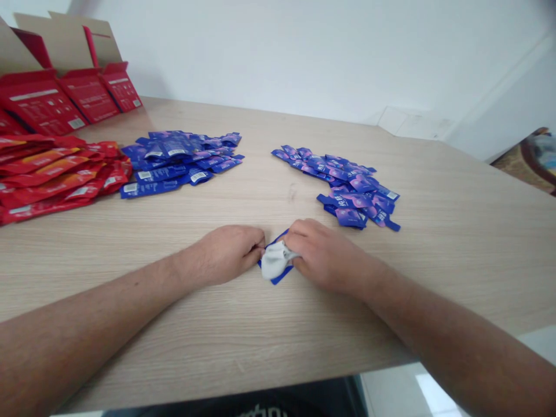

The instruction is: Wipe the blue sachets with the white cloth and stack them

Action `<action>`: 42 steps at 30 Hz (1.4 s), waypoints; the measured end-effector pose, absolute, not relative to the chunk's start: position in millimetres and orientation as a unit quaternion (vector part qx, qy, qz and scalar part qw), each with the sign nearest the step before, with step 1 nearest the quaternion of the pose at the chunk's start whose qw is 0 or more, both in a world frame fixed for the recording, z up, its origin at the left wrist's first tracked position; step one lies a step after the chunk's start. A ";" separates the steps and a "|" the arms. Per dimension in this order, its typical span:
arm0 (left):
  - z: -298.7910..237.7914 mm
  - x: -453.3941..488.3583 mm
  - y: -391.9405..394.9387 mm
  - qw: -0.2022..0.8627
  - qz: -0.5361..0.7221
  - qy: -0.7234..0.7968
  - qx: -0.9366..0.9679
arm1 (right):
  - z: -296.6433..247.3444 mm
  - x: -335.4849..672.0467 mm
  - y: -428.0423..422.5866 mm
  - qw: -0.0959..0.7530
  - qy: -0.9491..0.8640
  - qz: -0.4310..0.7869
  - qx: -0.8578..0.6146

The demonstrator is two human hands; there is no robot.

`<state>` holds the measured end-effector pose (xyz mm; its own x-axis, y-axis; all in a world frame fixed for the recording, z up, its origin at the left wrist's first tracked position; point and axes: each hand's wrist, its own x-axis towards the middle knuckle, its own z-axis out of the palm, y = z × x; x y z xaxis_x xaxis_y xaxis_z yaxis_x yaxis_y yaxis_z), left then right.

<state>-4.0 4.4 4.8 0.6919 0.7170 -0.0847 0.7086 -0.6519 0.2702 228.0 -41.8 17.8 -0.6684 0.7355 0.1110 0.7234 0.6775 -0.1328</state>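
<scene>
While the left hand point(228, 255) and right hand point(328, 255) curve inward toward each other, a blue sachet point(280, 277) lies between them, nearer the tabletop's point(130, 324) front edge than its back edge, partly covered by a crumpled white piece point(274, 260). Left fingertips point(259, 246) meet the white piece; whether they pinch it cannot be told. Right fingers point(299, 234) curl over the sachet's upper side, without a visible pinch. Farther back lie a purple-blue sachet pile point(351, 191) and a blue sachet pile point(174, 165); red sachets point(52, 176) and opened red cartons point(73, 87) occupy the back left corner.
</scene>
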 end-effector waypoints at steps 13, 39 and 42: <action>3.2 -2.6 5.6 0.144 0.010 0.394 0.908 | 19.6 224.1 -45.9 0.057 -0.931 0.042 -0.358; 5.2 -2.7 5.2 0.145 0.012 0.391 0.909 | 21.5 226.3 -49.0 0.046 -0.923 0.042 -0.379; 6.1 -2.5 4.6 0.145 0.015 0.389 0.909 | 19.4 229.6 -43.6 0.075 -0.890 0.014 -0.450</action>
